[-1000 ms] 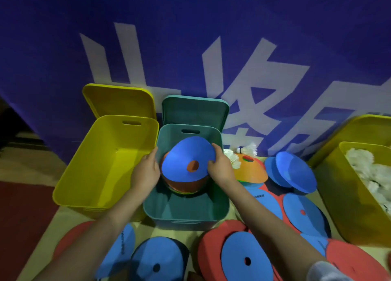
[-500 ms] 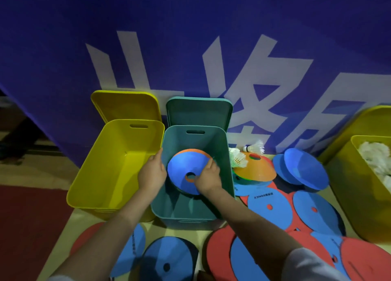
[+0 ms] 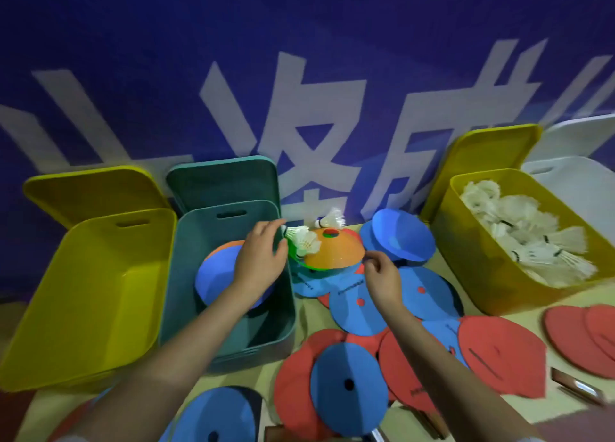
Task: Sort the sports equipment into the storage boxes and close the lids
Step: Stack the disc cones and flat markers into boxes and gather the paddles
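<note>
Our left hand covers much of the blue disc in the teal box, so whether it touches is unclear. At three o'clock the white box runs off frame. At six o'clock another blue disc is cut off. Print on the discs is unreadable.

The teal rectangular storage box and the yellow rectangular storage box at nine o'clock look like smooth moulded plastic with a soft sheen. The orange domed disc cone at centre seems glossy plastic; the flat blue round markers and red round markers look matt. White feathered shuttlecocks at three o'clock appear fluffy.
</note>
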### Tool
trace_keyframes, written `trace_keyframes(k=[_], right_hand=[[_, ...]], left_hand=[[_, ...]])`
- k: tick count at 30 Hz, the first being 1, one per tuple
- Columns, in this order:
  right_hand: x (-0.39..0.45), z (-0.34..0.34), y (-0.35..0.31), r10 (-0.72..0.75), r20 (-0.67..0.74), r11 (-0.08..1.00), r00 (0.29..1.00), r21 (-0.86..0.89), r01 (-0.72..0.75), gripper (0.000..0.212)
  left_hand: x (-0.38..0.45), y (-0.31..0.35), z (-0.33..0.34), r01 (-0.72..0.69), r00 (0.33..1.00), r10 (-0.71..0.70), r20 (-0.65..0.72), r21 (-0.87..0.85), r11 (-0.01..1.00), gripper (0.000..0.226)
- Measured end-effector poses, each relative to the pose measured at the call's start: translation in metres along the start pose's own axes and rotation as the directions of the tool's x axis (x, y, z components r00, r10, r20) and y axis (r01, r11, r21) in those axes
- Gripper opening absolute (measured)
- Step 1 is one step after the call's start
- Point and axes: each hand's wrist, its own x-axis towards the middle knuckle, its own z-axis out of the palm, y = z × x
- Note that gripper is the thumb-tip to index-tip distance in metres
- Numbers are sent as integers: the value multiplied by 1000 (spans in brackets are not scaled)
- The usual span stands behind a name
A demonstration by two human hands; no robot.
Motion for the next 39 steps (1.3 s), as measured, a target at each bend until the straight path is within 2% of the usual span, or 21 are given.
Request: trace_keyframes(k=[3,5,9,13,16,21,25,29,34,39], right_hand=[[8,-12,13,28,54,995,998,-97,-23,31],[23,-14,14,42,65,992,997,-119,-34,32],[70,-5,-1,46,125,984,991,-175,-24,37],[118,22,-18,-31,219,963,975,-255,88,43],[144,51,-23,-50,300,949,953,-282,139,40],[161,85,-6,-25,318,955,948,-272,117,63],[166,92,1,-57,306,958,950,-251,138,54],[166,80,-2,-94,289,979,953,-146,141,43],[156,41,-6,-79,145,997,986,10,78,40],[138,-20,1,-110,39,994,993,13,110,37]], left_hand=[[31,26,46,156,959,-153,237,8,988,52],[48,31,76,208,919,-215,331,55,977,58],[68,25,118,323,883,-327,338,70,944,66],[70,12,139,417,820,-465,332,209,884,74],[74,6,148,471,784,-529,325,244,848,79],[87,0,160,437,786,-515,341,283,854,71],[93,-6,163,388,800,-496,339,338,857,66],[91,-8,160,335,823,-452,343,349,875,59],[95,11,140,355,867,-398,301,189,916,60],[87,48,110,309,934,-296,199,-35,950,60]])
